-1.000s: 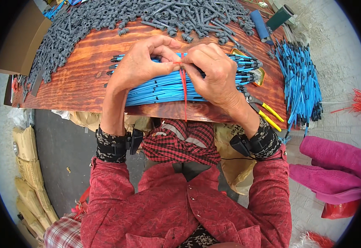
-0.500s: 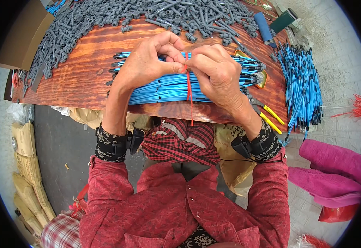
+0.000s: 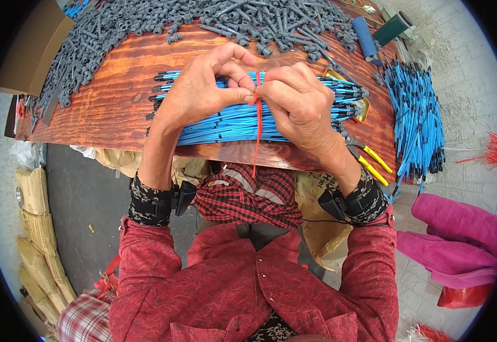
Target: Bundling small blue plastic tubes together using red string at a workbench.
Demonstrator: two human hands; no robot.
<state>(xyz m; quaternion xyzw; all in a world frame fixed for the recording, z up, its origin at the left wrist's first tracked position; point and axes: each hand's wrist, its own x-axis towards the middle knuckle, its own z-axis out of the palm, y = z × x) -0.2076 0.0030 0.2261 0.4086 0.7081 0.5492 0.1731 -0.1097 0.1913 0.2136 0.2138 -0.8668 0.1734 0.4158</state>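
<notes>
A bundle of thin blue tubes point(image 3: 225, 126) with black and grey ends lies across the wooden table near its front edge. Around its middle runs a red tie point(image 3: 259, 122), one loose end hanging over the table edge. Thumb and fingers of my left hand point(image 3: 205, 85) pinch the tie on top of the bundle. My right hand point(image 3: 299, 102) grips the tie at the same spot, fingers curled; the two hands nearly touch. The exact crossing of the tie is partly hidden by the fingertips.
Grey plastic fittings point(image 3: 260, 23) are heaped along the table's far side. Yellow-handled pliers point(image 3: 371, 162) lie right of the bundle, by a small yellow tray point(image 3: 362, 110). More blue tubes point(image 3: 413, 119) stand bunched at the right edge. A cardboard box point(image 3: 32, 45) is far left.
The tie's hanging end has swung slightly left. Both hands stay at nearly the same place, with only small finger shifts.
</notes>
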